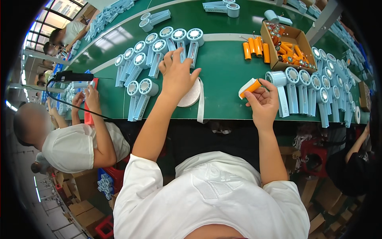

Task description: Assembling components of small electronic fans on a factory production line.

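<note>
My left hand (176, 73) is open, its fingers spread over the near end of a group of light blue handheld fan bodies (160, 47). Whether its fingertips touch one of them I cannot tell. Below that hand lies a roll of white tape (190, 95) with a loose strip hanging toward the table edge. In my right hand (263, 104) I grip an orange cylindrical battery (250, 89) with a white strip along its side. A light blue fan body (277, 79) lies just beyond the right hand, beside a row of similar ones.
A cardboard box (294, 38) of orange batteries with wires stands at the back right, with several loose batteries (254, 47) beside it. More fan bodies (324, 83) cover the right side. A co-worker (79, 143) sits at left, near a black tool with a cable (73, 75).
</note>
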The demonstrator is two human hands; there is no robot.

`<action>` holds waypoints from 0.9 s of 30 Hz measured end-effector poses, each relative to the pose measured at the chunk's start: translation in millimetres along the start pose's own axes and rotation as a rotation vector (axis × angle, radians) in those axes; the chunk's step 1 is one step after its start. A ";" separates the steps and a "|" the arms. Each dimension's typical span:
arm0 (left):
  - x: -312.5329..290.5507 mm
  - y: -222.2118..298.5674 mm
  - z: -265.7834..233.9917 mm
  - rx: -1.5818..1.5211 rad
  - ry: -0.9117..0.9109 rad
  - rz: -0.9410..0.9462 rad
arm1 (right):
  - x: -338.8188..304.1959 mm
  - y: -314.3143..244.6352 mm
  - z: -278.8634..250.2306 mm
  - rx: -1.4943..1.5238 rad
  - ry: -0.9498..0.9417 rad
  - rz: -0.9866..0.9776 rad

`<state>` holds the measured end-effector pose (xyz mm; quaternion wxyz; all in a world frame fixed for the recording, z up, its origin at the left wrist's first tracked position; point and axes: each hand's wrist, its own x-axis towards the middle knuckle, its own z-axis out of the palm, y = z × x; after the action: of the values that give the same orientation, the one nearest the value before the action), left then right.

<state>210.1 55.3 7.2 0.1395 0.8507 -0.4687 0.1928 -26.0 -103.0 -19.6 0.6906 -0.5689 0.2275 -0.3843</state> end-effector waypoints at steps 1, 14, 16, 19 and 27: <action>5.9 -0.1 7.0 -0.010 -0.051 0.007 | -0.1 1.5 -1.7 0.030 0.014 0.012; 3.9 62.9 -18.8 -0.084 -0.113 0.464 | 8.6 12.4 -26.1 0.287 0.111 -0.008; 18.1 52.1 -16.9 0.070 -0.110 0.530 | 9.9 10.2 -26.4 0.264 0.075 0.011; 32.0 40.9 -13.1 0.097 -0.178 0.563 | 9.8 7.1 -26.5 0.272 0.065 0.029; 30.7 56.4 -20.0 -0.678 -0.551 0.561 | -16.6 -14.8 -49.0 -0.049 0.087 -0.350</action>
<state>173.1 11.4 42.2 0.2216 0.6186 -0.7341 -0.1711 -76.8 -120.7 -19.6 0.5884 -0.5995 0.1640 -0.5172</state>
